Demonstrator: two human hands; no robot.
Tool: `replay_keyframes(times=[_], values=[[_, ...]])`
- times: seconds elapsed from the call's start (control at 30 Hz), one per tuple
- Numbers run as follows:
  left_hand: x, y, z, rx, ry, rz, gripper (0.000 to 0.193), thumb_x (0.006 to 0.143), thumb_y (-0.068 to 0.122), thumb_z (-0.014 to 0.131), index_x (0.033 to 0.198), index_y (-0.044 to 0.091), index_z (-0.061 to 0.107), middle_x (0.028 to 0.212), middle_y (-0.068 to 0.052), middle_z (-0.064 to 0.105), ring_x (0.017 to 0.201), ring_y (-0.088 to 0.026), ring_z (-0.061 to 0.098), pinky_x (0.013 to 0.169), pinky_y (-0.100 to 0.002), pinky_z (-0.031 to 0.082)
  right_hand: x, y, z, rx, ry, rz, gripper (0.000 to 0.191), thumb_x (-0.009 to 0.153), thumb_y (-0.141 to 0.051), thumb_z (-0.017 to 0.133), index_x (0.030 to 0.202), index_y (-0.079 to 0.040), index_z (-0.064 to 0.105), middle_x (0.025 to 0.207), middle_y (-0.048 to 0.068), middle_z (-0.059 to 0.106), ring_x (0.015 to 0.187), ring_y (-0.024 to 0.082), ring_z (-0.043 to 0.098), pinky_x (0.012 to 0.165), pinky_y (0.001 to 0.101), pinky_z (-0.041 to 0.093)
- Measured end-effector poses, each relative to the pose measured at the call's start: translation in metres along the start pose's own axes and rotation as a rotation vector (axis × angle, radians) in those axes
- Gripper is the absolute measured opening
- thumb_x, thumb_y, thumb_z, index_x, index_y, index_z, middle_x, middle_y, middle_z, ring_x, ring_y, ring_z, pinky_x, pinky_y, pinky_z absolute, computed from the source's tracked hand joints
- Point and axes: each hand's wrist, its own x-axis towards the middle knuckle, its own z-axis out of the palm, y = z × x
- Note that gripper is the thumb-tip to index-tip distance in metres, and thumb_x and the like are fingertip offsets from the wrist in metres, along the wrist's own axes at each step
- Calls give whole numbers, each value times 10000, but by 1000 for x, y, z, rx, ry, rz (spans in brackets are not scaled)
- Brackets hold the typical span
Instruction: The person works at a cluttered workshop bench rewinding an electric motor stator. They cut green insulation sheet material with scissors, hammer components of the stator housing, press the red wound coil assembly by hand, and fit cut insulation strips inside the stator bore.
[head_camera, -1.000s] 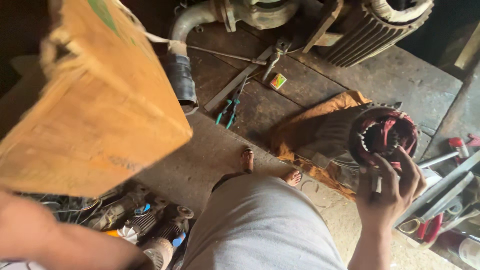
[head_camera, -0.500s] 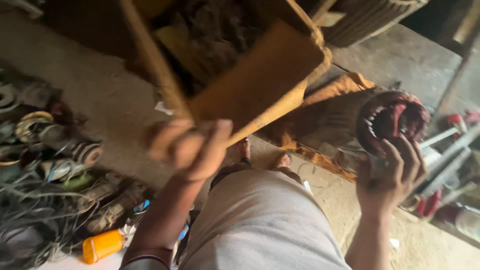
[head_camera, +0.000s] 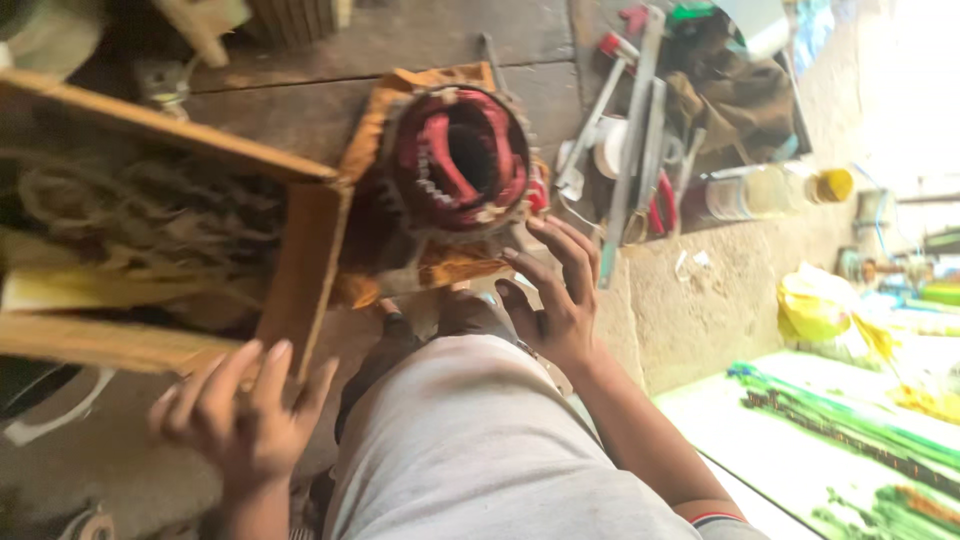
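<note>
Occupying the left of the frame: open wooden box (head_camera: 170, 250), tilted on its side, tangled fibrous material and a yellowish strip showing inside. Propped at the lower corner by left hand (head_camera: 245, 420), lower left, fingers spread wide and pressed to the box's edge and underside; flat support rather than a closed grasp, evidently to steady the tilted load. Blurred here, so exact contact not certain.

Centre, lower half: grey-clad knee (head_camera: 470, 450), with a foot just visible above it on the floor.

Centre, upper half: round motor stator with red windings and a dark bore (head_camera: 462, 165), lying on a rumpled orange-brown cloth (head_camera: 375, 120) over dark wooden planks (head_camera: 400, 35); bore turned toward the camera, likely for access to the windings. Right hand (head_camera: 555, 295) just below and right of it, fingers open and curved, fingertips touching or nearly touching the stator's lower rim; nothing gripped.

Upper right: loose metal tools and red-handled pliers (head_camera: 640, 150) heaped beside the stator, within reach. Far right: yellow bag (head_camera: 815, 305) and green bundled strips (head_camera: 860, 425), well apart from both hands.
</note>
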Motion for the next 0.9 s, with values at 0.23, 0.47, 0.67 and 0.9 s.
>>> replay_keyframes(times=[0.23,0.47,0.67,0.9], values=[[18,72,38,-208,-11,49,228,984,282,778,1137,152,669,1175,-55,615,1123,-293,541,966,-437,474,-59,146,11,-143,-66,476,417,1080,-268,602,1461,-103,566,1520,202,478,1397,385,464,1181,517,375],[54,135,84,-246,-156,14,274,958,215,822,1196,166,695,1223,-75,606,1158,-306,546,993,-411,485,-74,225,7,-288,-234,593,691,875,-248,729,1475,-41,454,1474,289,391,1266,479,419,1076,538,360],[58,158,97,-203,-206,-35,247,991,168,808,1208,143,692,1264,-85,583,1204,-310,536,1037,-430,485,-73,247,0,-327,-323,527,769,808,-45,692,1533,-55,438,1539,260,390,1254,464,456,1101,511,399],[61,172,94,-131,-199,-102,245,939,135,804,1163,142,704,1240,-88,612,1155,-313,572,1005,-451,495,-43,271,-6,-377,-368,328,732,832,-68,727,1513,-35,461,1481,243,451,1222,458,504,1055,515,431]])
